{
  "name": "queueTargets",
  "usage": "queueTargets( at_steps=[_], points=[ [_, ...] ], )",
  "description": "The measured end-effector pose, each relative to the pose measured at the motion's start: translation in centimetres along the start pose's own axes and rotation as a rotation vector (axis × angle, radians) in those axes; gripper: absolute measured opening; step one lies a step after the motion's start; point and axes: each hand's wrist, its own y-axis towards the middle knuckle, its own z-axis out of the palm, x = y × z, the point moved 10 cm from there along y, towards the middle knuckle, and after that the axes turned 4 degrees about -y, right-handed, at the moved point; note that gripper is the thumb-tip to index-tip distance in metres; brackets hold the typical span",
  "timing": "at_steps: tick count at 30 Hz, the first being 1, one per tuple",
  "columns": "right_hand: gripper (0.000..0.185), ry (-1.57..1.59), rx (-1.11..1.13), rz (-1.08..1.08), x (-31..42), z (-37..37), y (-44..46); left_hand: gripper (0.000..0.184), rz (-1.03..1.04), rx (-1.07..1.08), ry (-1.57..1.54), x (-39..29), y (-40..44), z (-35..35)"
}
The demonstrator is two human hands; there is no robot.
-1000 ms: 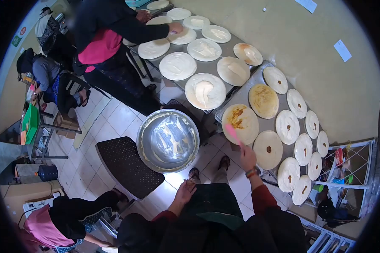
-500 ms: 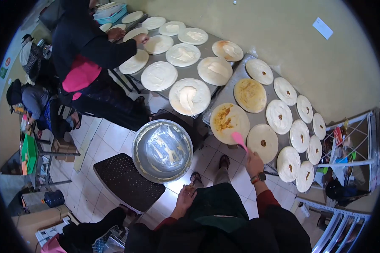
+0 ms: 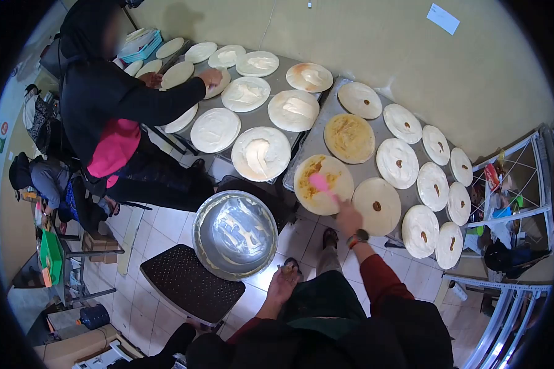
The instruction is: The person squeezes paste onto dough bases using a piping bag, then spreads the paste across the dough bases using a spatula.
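Observation:
My right hand (image 3: 349,219) is closed around a pink spatula (image 3: 321,182). The blade rests on a pale dough round (image 3: 343,177) streaked with orange-brown paste. Right beside it lies another dough round (image 3: 377,207) with a small brown dab in its middle. Behind stands a round (image 3: 349,139) spread all over with yellowish paste. My left hand (image 3: 282,283) is low in front of me, palm up, fingers apart and smeared, with nothing plainly held. It is just right of a large metal bowl (image 3: 234,234) lined with creamy residue.
The bowl rests by a dark perforated stool (image 3: 191,283). Several cream-topped rounds cover the left table, where a co-worker's hand (image 3: 210,77) touches one. Several brown-dabbed rounds fill the metal table (image 3: 381,126) at right. A white rack (image 3: 511,215) stands beyond.
My right hand has moved left, carrying the spatula blade from the round's lower right edge onto its paste. My left hand has opened slightly. The view has shifted a little.

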Motion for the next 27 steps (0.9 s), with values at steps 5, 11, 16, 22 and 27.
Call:
queueTargets(
  at_steps=[5, 11, 16, 22, 27],
  points=[
    [0.048, -0.093, 0.057, 0.01, -1.1, 1.5, 4.1, 0.025, -0.072, 0.12, 0.108, 0.7, 4.6, 5.0],
    [0.045, -0.056, 0.066, 0.129, -2.3, -0.9, 3.1, 0.03, -0.039, 0.184, 0.142, 1.1, 9.1, 11.4],
    [0.043, -0.1, 0.095, 0.061, -1.3, -0.5, 6.7, 0.032, -0.062, 0.191, 0.065, 1.7, 11.9, 13.2],
    [0.034, -0.157, 0.19, 0.084, -6.2, -2.4, -2.4, 0.03, -0.088, 0.224, 0.059, 0.9, 11.5, 15.6],
    [0.031, 0.077, 0.087, -0.098, -4.7, -1.5, -2.9, 0.031, -0.029, 0.207, 0.161, -1.0, 12.1, 16.4]
  ],
)
